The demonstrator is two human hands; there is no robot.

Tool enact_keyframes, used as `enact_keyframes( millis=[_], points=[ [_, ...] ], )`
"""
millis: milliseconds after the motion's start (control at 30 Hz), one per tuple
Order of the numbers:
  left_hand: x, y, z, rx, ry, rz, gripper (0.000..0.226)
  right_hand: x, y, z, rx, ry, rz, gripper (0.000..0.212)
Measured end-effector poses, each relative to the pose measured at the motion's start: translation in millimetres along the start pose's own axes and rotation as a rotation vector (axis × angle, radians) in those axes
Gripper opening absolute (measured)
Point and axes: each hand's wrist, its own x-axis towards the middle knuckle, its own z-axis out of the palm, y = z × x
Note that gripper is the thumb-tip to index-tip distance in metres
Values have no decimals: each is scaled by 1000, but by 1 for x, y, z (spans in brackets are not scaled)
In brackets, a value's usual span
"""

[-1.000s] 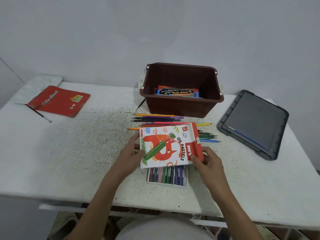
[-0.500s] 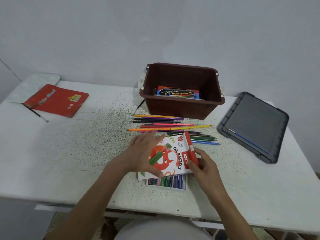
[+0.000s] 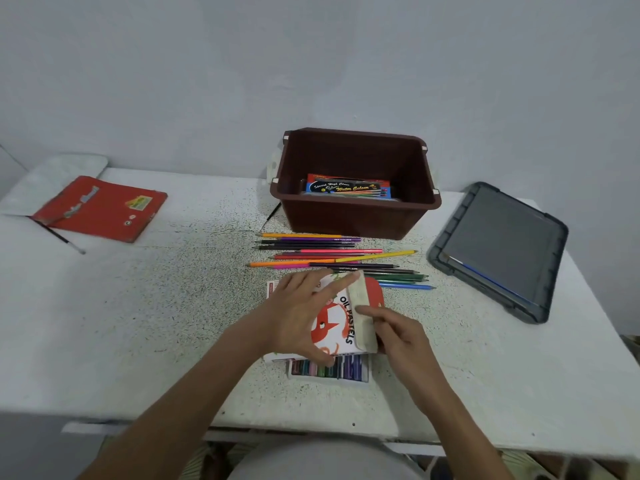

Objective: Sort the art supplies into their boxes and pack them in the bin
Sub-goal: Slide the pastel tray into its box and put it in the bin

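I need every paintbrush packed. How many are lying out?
3: a black brush beside the red packet far left, a blue brush on the grey lid, and a thin dark stick, likely a brush, left of the brown bin. More may be hidden inside it.

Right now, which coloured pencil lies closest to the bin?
The orange pencil at the row's far edge, before the brown bin; the other orange one lies mid-row.
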Motion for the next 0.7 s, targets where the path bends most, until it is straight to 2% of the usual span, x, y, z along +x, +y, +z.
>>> enact_keyframes(
  millis=[167, 267, 367, 467, 567, 700],
  points=[
    [-8, -10, -3, 7, 8, 6, 109, 6, -2, 1, -26, -57, -32, 45],
    [-19, -20, -7, 2, 54, -44, 110, 12, -6, 1, -45, -110, -93, 42],
    [-38, -36, -14, 5, 57, -156, 110, 21, -13, -1, -172, -133, -223, 46],
    [-61, -54, -19, 2, 36, -286, 111, 34, -20, -4, -458, -196, -340, 54],
    [-82, -68, -22, -18, 55, -353, 112, 48, -26, -3, -909, -354, -520, 52],
    [-100, -78, -19, -27, 64, -412, 111, 60, -31, -1, -1380, -662, -738, 78]
  ],
)
